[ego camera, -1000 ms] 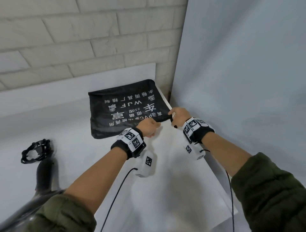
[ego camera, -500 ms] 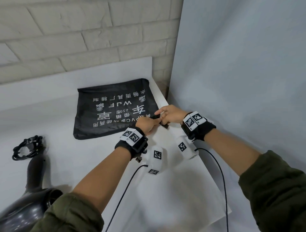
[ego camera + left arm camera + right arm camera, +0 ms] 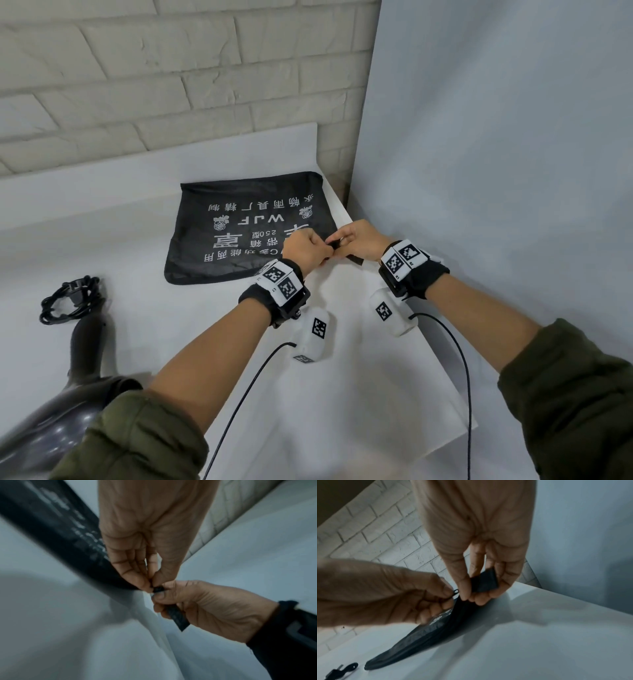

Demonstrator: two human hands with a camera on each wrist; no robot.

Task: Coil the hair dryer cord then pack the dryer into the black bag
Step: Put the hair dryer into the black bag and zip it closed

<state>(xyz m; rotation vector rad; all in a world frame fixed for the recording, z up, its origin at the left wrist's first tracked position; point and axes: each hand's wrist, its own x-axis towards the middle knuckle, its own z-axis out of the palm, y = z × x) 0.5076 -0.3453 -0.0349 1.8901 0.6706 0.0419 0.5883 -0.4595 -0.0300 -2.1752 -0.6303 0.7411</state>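
The black bag (image 3: 246, 233) with white print lies flat on the white table (image 3: 154, 308). Both hands meet at its near right corner. My left hand (image 3: 323, 253) pinches the small zipper pull (image 3: 158, 588) between thumb and fingertips. My right hand (image 3: 340, 242) pinches the bag's black corner tab (image 3: 485, 582) and holds that corner slightly off the table. The black hair dryer (image 3: 51, 421) lies at the near left, handle pointing away, with its coiled cord (image 3: 68, 301) bunched at the handle's end. The cord's plug (image 3: 342, 669) shows in the right wrist view.
A white brick wall (image 3: 137, 85) runs behind the table and a grey backdrop (image 3: 496, 171) stands on the right. The table's right edge (image 3: 442, 359) passes just under my right wrist. Thin black cables (image 3: 246, 390) trail from the wrist cameras.
My right hand slid left along the bag's near edge to meet the left hand. Both now pinch at the corner, which has lifted slightly. Dryer and cord have not moved.
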